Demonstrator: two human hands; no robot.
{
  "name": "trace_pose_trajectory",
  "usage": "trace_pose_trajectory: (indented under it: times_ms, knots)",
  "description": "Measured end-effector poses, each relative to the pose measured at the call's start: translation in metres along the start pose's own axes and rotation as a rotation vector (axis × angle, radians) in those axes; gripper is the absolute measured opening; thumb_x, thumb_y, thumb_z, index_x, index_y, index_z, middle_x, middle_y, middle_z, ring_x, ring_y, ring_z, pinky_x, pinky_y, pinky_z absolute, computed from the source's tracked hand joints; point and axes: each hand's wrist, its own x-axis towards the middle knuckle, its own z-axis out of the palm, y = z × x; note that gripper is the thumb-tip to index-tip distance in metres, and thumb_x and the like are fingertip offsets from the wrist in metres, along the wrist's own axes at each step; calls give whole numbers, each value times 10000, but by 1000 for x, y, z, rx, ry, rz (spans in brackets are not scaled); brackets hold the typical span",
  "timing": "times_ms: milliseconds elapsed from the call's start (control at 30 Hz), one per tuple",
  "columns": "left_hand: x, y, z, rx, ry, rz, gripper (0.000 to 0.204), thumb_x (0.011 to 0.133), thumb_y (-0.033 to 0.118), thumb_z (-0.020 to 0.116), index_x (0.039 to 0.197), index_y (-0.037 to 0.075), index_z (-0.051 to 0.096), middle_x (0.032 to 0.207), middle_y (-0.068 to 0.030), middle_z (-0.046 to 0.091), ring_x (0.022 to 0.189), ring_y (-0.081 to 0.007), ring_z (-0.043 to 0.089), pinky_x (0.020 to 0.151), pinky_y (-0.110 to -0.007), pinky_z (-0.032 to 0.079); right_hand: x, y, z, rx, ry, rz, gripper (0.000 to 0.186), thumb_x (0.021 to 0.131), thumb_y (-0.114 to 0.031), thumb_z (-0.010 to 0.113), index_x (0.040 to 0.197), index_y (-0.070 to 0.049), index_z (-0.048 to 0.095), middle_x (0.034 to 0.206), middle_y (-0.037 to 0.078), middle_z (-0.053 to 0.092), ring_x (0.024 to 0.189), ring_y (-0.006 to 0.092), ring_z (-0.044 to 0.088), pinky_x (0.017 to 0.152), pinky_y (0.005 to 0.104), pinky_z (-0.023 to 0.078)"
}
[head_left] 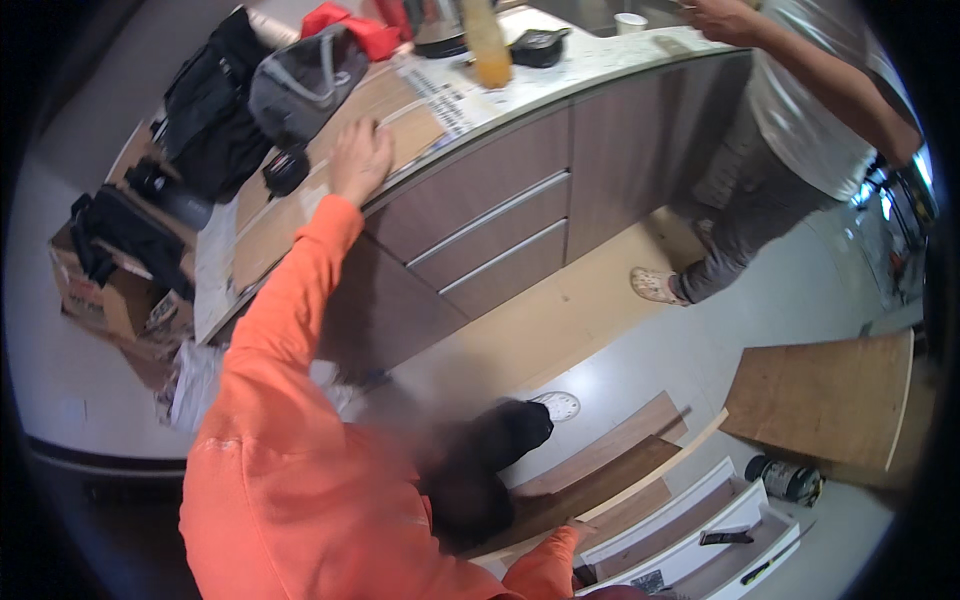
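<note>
Left hand: the left hand (360, 160) lies flat and spread, palm down, on a flat cardboard sheet (330, 185) near the front edge of the counter (600, 75); it grasps nothing, and seems to press there for support or to keep the sheet steady.
Left sleeve: an orange sleeve (290, 290) stretches up from the lower edge to that hand.
Right hand: only a bit of orange cuff (545, 565) shows at the lower edge; the hand itself is out of sight, so I cannot tell its state.
Cardboard sheet: it rests along the counter's left part, overhanging the front edge slightly, above the drawer fronts (490, 240).
Near the hand: a grey bag (300, 80) and a black bag (210, 110) sit just behind it toward the back edge; a small black object (287, 170) lies just left of the fingers.
Further along: an amber bottle (487, 45) stands upright mid-counter.
Other person: someone in a light shirt (810, 110) stands at the counter's right corner.
Floor: white drawer boxes (700, 530) lie at the lower right.
</note>
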Motion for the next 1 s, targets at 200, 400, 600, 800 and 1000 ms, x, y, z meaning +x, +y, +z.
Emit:
trace_pose_trajectory:
  times_ms: [200, 400, 600, 800, 1000]
  knots:
    - [-1, -19, -1, -21, 4, 45, 440, 1017, 379, 507, 1156, 1, 686, 1096, -237, 700, 1036, -379, 657, 903, -476, 491, 28, 12, 23, -95, -54, -94, 893, 860, -308, 740, 1533, -62, 207, 1242, 249, 646, 1153, 428, 633, 1015, 504, 491]
    - [51, -89, 17, -253, -204, 53, 490, 1049, 351, 538, 1275, -82, 581, 1215, -228, 652, 1116, -295, 623, 985, -388, 464, 24, 11, 54, -122, -45, 86, 950, 837, -321, 804, 1526, -69, 201, 1281, 246, 643, 1153, 424, 646, 987, 496, 516]
    - [59, -92, 14, -114, -210, 215, 514, 1072, 348, 468, 1269, -123, 530, 1244, -313, 589, 1170, -390, 587, 1025, -411, 439, 12, 2, 48, -57, 27, 90, 950, 823, -284, 795, 1540, -100, 199, 1222, 218, 667, 1083, 414, 674, 946, 509, 533]
    - [54, -52, 0, 45, -190, 143, 486, 1044, 342, 465, 1229, -98, 558, 1180, -317, 600, 1081, -428, 588, 944, -469, 449, 6, 14, 55, -65, -60, 125, 1046, 802, -214, 785, 1611, -128, 126, 1407, 158, 568, 1200, 370, 623, 961, 494, 529]
    - [44, -56, 5, 98, -65, 305, 538, 1008, 351, 538, 1269, -118, 509, 1127, -363, 602, 992, -484, 600, 871, -521, 488, -2, 19, 59, 11, -72, 179, 1099, 812, -243, 802, 1629, -149, 72, 1489, 173, 487, 1274, 375, 568, 1020, 520, 488]
